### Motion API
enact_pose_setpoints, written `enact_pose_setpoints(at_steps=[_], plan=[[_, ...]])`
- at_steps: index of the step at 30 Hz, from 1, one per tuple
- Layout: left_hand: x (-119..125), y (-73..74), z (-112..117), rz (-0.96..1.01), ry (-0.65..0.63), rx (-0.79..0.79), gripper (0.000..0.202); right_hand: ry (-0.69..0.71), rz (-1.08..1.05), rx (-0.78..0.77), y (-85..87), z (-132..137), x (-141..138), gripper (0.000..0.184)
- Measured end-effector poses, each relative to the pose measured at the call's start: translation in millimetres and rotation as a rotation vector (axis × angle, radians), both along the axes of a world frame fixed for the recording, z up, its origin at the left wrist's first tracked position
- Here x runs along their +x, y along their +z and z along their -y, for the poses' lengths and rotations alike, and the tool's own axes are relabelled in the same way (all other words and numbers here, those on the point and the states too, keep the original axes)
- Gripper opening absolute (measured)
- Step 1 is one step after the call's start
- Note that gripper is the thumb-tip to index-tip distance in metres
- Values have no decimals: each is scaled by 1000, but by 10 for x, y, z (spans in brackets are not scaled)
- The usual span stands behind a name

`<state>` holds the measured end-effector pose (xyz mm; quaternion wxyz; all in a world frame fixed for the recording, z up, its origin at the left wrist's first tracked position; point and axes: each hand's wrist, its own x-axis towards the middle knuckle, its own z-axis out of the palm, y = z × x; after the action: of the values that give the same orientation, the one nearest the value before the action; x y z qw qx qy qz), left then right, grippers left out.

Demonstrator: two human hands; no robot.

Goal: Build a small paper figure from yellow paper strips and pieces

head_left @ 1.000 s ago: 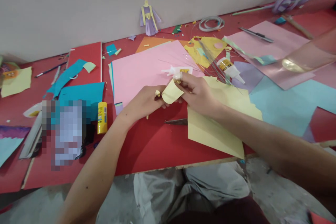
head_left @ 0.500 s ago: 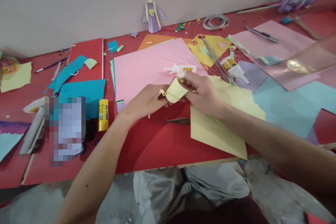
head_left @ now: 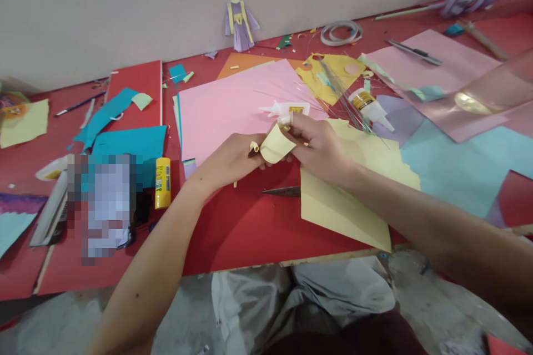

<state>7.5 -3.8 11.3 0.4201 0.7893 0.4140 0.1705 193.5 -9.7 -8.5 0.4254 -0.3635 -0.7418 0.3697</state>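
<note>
My left hand and my right hand meet over the red table, both pinching a small pale yellow paper piece with a curled end by my left fingers. A large pale yellow sheet lies under my right wrist. Scissors lie on the table just below my hands. A white glue bottle rests on a pink sheet right behind my fingers.
A second glue bottle and thin wires lie at the right, a yellow glue stick at the left. Blue paper, a paper doll by the wall, a tape coil and scraps lie around.
My hands stay together on the small yellow piece with only slight finger shifts; the view has drifted a little.
</note>
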Motion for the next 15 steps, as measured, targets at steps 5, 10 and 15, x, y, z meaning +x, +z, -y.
enact_pose_setpoints(at_steps=[5,10,15], plan=[[2,11,11,-4,-5,-1,22,-50,43,41,-9,-6,1,15],[1,8,12,-14,19,-10,19,-49,54,13,-3,-2,2,14],[3,1,10,-17,22,-15,18,-70,75,8,11,7,2,15]])
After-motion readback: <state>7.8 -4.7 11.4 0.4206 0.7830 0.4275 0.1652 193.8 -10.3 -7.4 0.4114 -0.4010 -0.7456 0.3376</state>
